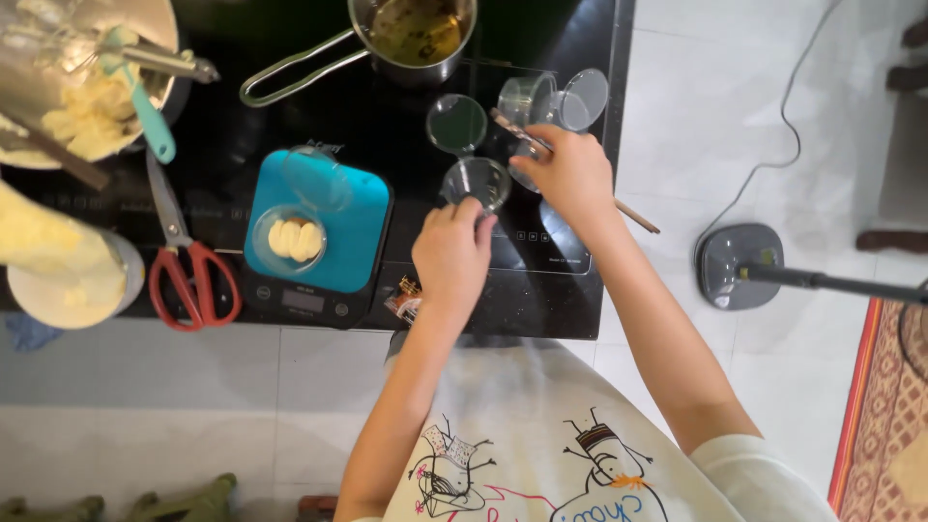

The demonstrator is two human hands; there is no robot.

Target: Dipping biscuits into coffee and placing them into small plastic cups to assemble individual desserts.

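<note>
A person in a printed apron leans over a black cooktop (387, 116) crowded with small clear plastic cups. The left hand (452, 253) has its fingers curled in a narrow grip on the near rim of one empty cup (477, 182), which stands upright on the glass just right of a teal kitchen scale (353, 232). The right hand (572, 174) is closed around a thin wooden stick (633, 215), whose far end reaches in among two more cups lying tipped on their sides (556, 101); a loose round lid (456, 123) lies flat beside them.

On the scale sits another cup holding pale yellow dough (293, 239), its lid (316, 179) propped open. Red-handled scissors (188, 261) rest to the left, below a metal bowl (58, 68) of creamy batter with a teal spatula (145, 101) in it. A steel saucepan (414, 34) of dark liquid stands at the back of the cooktop.

The cups look light and are packed close together, so a careless sweep of the stick or a wrist could likely knock the tipped ones off the cooktop's right edge. The saucepan's long handle also juts toward the work area, and a bump there could spill its contents.
</note>
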